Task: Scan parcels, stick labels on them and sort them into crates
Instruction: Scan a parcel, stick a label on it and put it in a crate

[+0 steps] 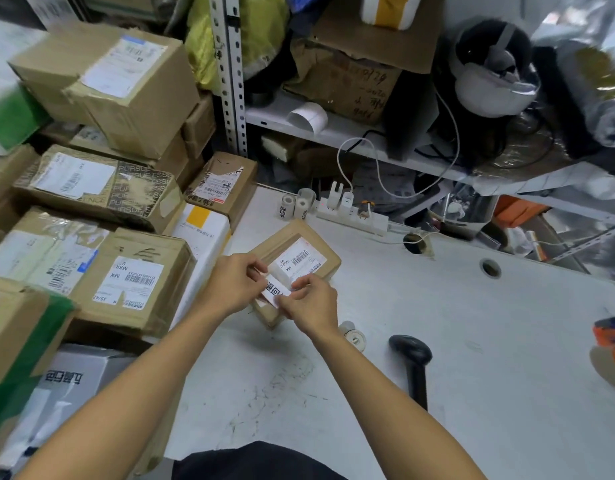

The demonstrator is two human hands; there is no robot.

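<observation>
Nearest us, the black scanner [414, 358] lies on the white bench [472, 306], right of our arms. Our left hand [233, 284] and right hand [311, 304] each pinch the white label [276, 292] just above the small brown parcel [297, 259]. Far left, cardboard boxes [101, 188] stack high.

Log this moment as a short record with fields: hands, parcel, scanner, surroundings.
left hand: left hand pinches the label roll
right hand: right hand peels a printed label off the roll
parcel: small cardboard parcel on the white table, shipping label face up, under both hands
scanner: black barcode scanner lies on the table, untouched
surroundings: stacked cardboard boxes on the left
</observation>
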